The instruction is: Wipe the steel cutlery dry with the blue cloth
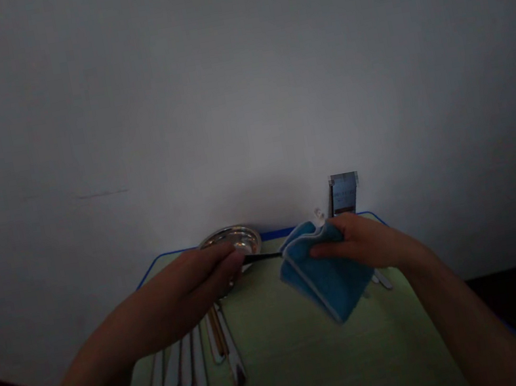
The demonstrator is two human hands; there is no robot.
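My left hand (207, 272) is closed on one end of a thin, dark, straight utensil (263, 256); its kind cannot be made out. The other end runs into a folded blue cloth (336, 282) with pale edging. Fingers and thumb of my right hand (366, 240) pinch this cloth, which hangs down in front of the hand. Behind my left hand stands a shiny metal bowl (252, 237), partly covered by the fingers. Below that hand, several silver cutlery handles (197, 366) lie side by side, their upper ends hidden.
Brown chopsticks (219, 336) lie among the cutlery on the pale green table (319, 368), which has a blue edge. A phone (344, 196) stands upright at the back right. More silver handles (383, 279) show beyond the cloth. A plain wall (240, 90) rises behind the table.
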